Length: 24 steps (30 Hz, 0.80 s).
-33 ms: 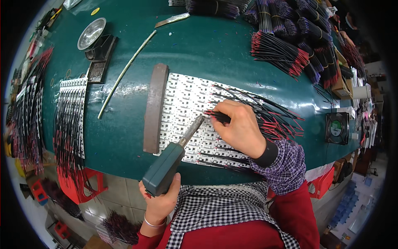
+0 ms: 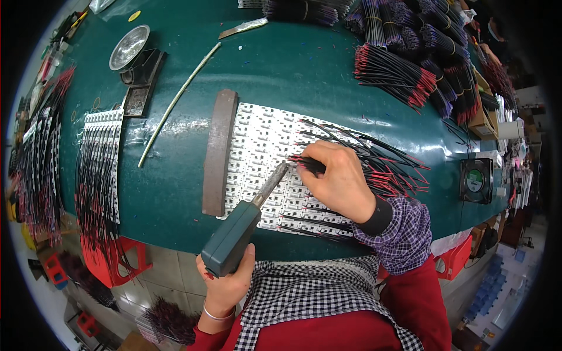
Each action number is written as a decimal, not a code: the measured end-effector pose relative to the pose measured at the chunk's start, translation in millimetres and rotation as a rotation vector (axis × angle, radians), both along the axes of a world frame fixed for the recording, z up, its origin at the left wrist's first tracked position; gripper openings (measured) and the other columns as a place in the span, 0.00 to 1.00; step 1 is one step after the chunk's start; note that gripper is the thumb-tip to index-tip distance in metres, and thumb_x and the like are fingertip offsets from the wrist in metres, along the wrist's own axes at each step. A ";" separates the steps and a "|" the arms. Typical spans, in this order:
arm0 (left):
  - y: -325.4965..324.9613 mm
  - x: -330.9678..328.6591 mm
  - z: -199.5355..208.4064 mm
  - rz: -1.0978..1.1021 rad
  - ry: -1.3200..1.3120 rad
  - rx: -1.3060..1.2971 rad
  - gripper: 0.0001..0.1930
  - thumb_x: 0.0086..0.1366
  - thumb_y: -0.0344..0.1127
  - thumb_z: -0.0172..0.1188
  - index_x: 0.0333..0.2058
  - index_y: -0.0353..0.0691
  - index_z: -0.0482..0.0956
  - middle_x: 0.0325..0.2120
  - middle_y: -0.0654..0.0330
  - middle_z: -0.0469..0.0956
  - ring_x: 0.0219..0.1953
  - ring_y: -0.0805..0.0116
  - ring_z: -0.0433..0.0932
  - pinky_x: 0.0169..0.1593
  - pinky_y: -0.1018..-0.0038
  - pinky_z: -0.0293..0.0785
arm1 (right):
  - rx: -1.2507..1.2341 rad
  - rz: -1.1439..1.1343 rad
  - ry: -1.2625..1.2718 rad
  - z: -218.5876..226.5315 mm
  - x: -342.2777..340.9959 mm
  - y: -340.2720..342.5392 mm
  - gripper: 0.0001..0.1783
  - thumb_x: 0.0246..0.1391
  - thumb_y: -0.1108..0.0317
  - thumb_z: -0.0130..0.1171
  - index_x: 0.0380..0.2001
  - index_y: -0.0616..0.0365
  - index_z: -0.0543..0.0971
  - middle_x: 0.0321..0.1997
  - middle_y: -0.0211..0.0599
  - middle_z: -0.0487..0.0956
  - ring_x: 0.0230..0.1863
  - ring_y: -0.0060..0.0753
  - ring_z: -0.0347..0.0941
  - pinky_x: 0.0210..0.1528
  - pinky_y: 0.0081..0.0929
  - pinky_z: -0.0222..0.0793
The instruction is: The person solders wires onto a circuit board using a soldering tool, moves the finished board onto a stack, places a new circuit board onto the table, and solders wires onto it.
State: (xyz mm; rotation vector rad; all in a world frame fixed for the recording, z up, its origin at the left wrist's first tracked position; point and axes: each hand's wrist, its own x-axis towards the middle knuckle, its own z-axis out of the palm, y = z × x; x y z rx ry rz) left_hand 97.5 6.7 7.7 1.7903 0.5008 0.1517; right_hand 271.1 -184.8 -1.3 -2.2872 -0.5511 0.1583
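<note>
My left hand [image 2: 229, 284] is wrapped round the grip of a dark green soldering gun [image 2: 233, 237]. The gun's metal tip [image 2: 273, 181] slants up and right onto a white panel of small circuit boards [image 2: 254, 140]. Close by that tip, my right hand [image 2: 339, 175] is closed on a few black wires [image 2: 309, 164] whose red ends point left toward it. More black wires with red ends [image 2: 386, 169] lie across the panel's right side, partly under my right hand. Along the panel's left edge rests a brown bar [image 2: 219, 155].
On the left hang finished-looking boards with wires [image 2: 98, 167] over the table edge. A metal dish on a stand [image 2: 130, 48] and a thin pale rod [image 2: 178, 93] lie beyond. Wire bundles [image 2: 392, 73] fill the far right, with a small black fan [image 2: 475, 180] nearer.
</note>
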 end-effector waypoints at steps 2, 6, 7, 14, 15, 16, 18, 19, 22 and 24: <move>3.2 0.4 -0.8 -0.044 -0.035 0.062 0.10 0.55 0.25 0.71 0.36 0.31 0.83 0.26 0.60 0.81 0.24 0.76 0.77 0.28 0.76 0.71 | 0.007 -0.005 -0.011 -1.5 -0.5 0.7 0.08 0.46 0.74 0.64 0.29 0.67 0.80 0.28 0.47 0.77 0.29 0.51 0.76 0.32 0.41 0.70; 0.7 -7.7 -8.8 0.011 -0.066 0.118 0.10 0.55 0.25 0.70 0.37 0.31 0.83 0.26 0.59 0.82 0.24 0.74 0.78 0.28 0.77 0.72 | 0.002 -0.007 0.020 1.5 -0.5 2.2 0.07 0.45 0.74 0.63 0.29 0.66 0.80 0.29 0.48 0.78 0.31 0.53 0.77 0.35 0.44 0.71; 0.2 -9.3 -8.4 0.011 -0.067 0.118 0.10 0.55 0.25 0.70 0.37 0.31 0.83 0.26 0.59 0.82 0.24 0.74 0.78 0.28 0.77 0.72 | 0.002 -0.008 0.020 1.5 -0.5 2.0 0.07 0.45 0.74 0.63 0.29 0.66 0.80 0.29 0.48 0.78 0.31 0.53 0.77 0.35 0.44 0.71; 7.0 -15.1 -9.4 -0.071 -0.057 0.096 0.15 0.58 0.20 0.68 0.45 0.31 0.81 0.34 0.62 0.81 0.28 0.77 0.77 0.31 0.80 0.73 | 0.008 0.014 0.029 2.4 3.0 -1.1 0.07 0.48 0.72 0.63 0.28 0.66 0.80 0.27 0.48 0.78 0.30 0.53 0.76 0.34 0.44 0.70; 6.9 -14.3 -9.6 -0.119 -0.100 0.169 0.15 0.58 0.20 0.68 0.45 0.32 0.81 0.34 0.62 0.82 0.28 0.78 0.77 0.31 0.80 0.73 | 0.020 0.011 0.044 2.2 3.8 -1.6 0.07 0.48 0.72 0.63 0.28 0.66 0.80 0.27 0.48 0.77 0.29 0.53 0.76 0.34 0.44 0.70; 6.9 -14.7 -9.9 -0.117 -0.099 0.171 0.15 0.58 0.20 0.68 0.45 0.32 0.81 0.34 0.62 0.82 0.28 0.78 0.77 0.31 0.80 0.73 | 0.022 0.012 0.046 2.6 4.9 -1.0 0.07 0.48 0.72 0.63 0.28 0.66 0.80 0.27 0.48 0.77 0.29 0.53 0.76 0.34 0.44 0.70; 6.5 -15.5 -10.2 -0.090 -0.044 0.156 0.15 0.57 0.20 0.68 0.44 0.31 0.82 0.33 0.62 0.82 0.28 0.78 0.77 0.32 0.80 0.74 | 0.024 0.034 0.077 5.2 7.1 0.2 0.07 0.49 0.72 0.63 0.29 0.67 0.80 0.26 0.48 0.77 0.29 0.53 0.75 0.34 0.44 0.70; 4.6 -12.9 -8.2 -0.091 -0.043 0.156 0.15 0.57 0.20 0.68 0.44 0.31 0.82 0.33 0.62 0.82 0.28 0.78 0.77 0.32 0.80 0.74 | 0.024 0.033 0.078 5.8 7.2 0.3 0.07 0.49 0.72 0.63 0.29 0.67 0.80 0.26 0.48 0.77 0.29 0.53 0.75 0.34 0.44 0.70; 0.8 -5.0 -0.7 0.027 -0.009 0.017 0.09 0.53 0.25 0.71 0.33 0.33 0.83 0.27 0.60 0.82 0.23 0.70 0.79 0.30 0.77 0.73 | 0.024 0.041 0.065 6.0 6.6 0.3 0.07 0.49 0.72 0.63 0.29 0.67 0.80 0.27 0.48 0.77 0.28 0.52 0.75 0.34 0.44 0.69; 3.7 -4.4 0.4 -0.078 -0.041 0.169 0.08 0.53 0.25 0.71 0.33 0.32 0.83 0.27 0.61 0.83 0.23 0.72 0.79 0.29 0.78 0.72 | 0.002 0.053 0.046 4.6 6.4 -0.6 0.07 0.49 0.73 0.63 0.30 0.67 0.81 0.28 0.47 0.78 0.29 0.52 0.75 0.35 0.44 0.70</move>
